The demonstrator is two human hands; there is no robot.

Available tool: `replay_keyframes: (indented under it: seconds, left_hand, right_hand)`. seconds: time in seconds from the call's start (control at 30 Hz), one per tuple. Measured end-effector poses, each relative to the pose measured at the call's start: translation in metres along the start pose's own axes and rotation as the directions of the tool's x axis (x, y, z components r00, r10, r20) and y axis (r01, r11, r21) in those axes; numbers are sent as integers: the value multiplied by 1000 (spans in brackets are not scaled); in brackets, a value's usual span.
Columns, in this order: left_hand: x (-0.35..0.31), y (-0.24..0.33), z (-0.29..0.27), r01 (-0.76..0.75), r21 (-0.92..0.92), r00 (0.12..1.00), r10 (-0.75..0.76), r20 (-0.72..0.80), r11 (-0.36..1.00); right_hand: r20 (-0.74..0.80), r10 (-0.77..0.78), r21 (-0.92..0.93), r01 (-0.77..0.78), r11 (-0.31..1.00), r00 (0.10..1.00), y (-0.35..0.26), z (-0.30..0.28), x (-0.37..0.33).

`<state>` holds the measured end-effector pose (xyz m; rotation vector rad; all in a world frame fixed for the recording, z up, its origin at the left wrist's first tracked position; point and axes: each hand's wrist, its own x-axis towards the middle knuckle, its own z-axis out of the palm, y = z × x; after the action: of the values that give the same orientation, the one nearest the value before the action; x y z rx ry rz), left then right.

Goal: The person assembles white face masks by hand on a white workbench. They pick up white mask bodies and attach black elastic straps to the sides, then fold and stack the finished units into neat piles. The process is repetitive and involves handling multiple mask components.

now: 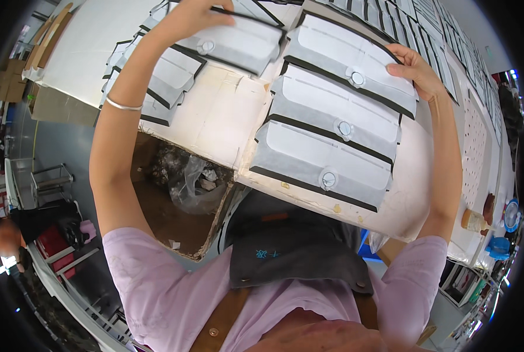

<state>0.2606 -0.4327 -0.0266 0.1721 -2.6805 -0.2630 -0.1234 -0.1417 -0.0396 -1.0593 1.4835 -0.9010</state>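
My left hand [206,14] is closed on the upper edge of a flat grey panel [232,44], which has black edges and a small round disc. Motion blurs this panel slightly. My right hand [414,70] pinches the right end of another such panel [338,44], thumb on top, fingers at its far edge. That one is uppermost in a column on the white board, overlapping a middle panel [326,111]. Nearest to me lies a third panel [314,161], close to the board's front edge.
More grey panels [171,79] lie overlapped at the left, and long rows [403,23] of them run along the far right. Below the table's left part stands an open brown box [174,226] with plastic scraps. A small bottle [474,220] and blue container [499,248] sit far right.
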Motion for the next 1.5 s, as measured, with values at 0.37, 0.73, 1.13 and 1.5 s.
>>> replay_keyframes:
  seconds: [0.37,0.73,1.13,1.5]
  left_hand:
    - [-29,14,-76,210,-422,770,-415,-485,882]
    - [40,92,-43,21,-274,893,-141,-427,961]
    - [102,68,10,382,-444,911,-412,31,811]
    - [112,43,87,529,-661,798,-576,175,532]
  right_hand:
    - [-54,-124,-421,91,903,991,-9,18,-1]
    - [-127,-433,-239,396,887,892,-55,32,-23]
    - [-550,-266,-9,313,950,792,-20,6,-1]
    - [-548,-150,-62,139,988,823,34,-5,1]
